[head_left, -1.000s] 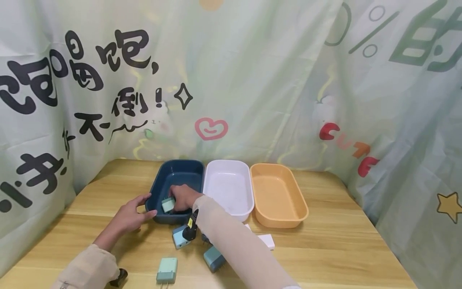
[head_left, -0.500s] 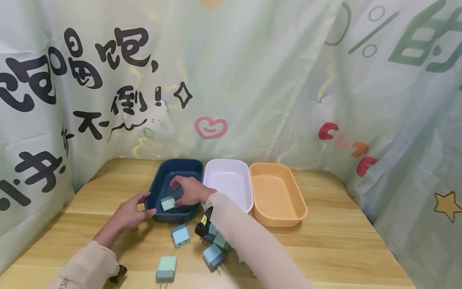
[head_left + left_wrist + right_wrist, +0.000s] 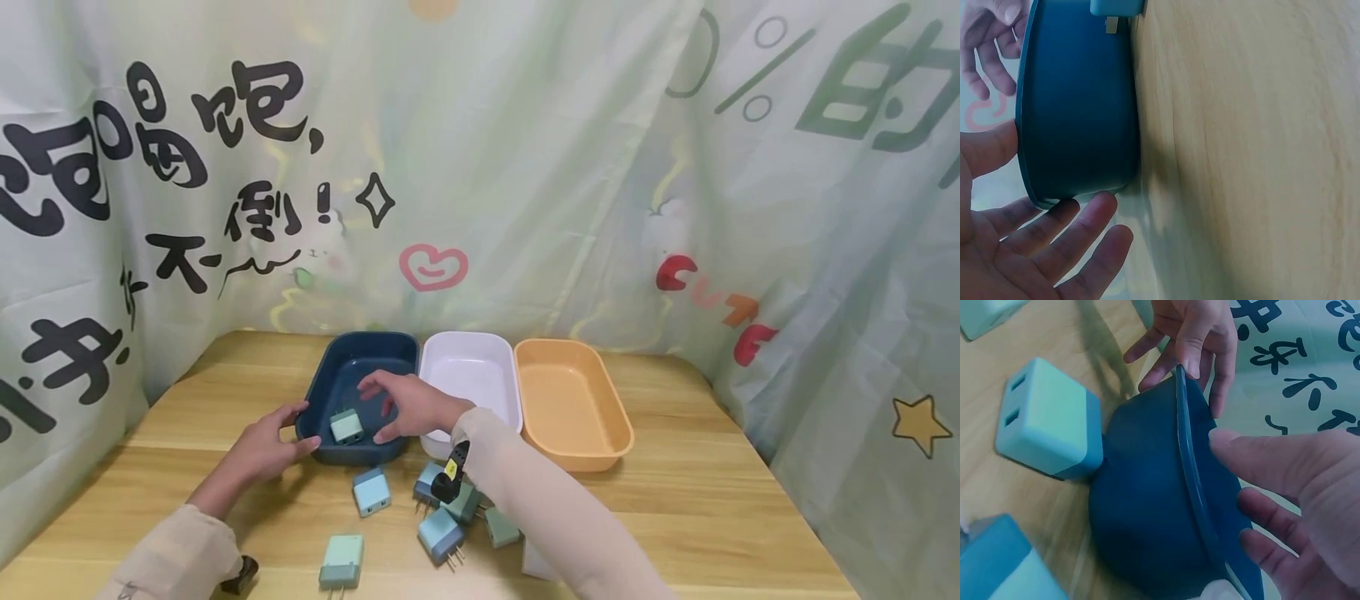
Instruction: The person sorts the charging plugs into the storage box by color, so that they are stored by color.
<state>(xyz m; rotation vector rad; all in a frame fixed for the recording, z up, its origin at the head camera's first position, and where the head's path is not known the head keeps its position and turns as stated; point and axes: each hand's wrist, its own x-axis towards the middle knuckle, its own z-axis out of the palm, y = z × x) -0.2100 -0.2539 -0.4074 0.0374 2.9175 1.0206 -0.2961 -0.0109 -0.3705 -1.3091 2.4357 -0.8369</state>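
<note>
My left hand (image 3: 264, 450) holds the near left corner of a dark blue tray (image 3: 318, 377), thumb at the front rim and fingers along the left side. Inside that tray sits a pale green plug charger (image 3: 347, 426), prongs toward the back. My right hand (image 3: 416, 404) hovers over the tray's right side, fingers spread and thumb apart, holding nothing. In the right wrist view its thumb overlaps the tray's opening, and a two-port blue charger (image 3: 1050, 419) stands outside the front wall. The left wrist view shows my left fingers (image 3: 1085, 228) around the corner.
A white tray (image 3: 472, 342) and an orange tray (image 3: 626, 433) stand in line to the right. In front lie several blue and green chargers, among them a blue one (image 3: 441, 536) and a green one (image 3: 341, 562). A white block (image 3: 536, 562) is partly under my right forearm.
My right hand has let go of the pale green charger in the dark blue tray and drawn back to the right, fingers opening. My left hand stays at the tray's corner.
</note>
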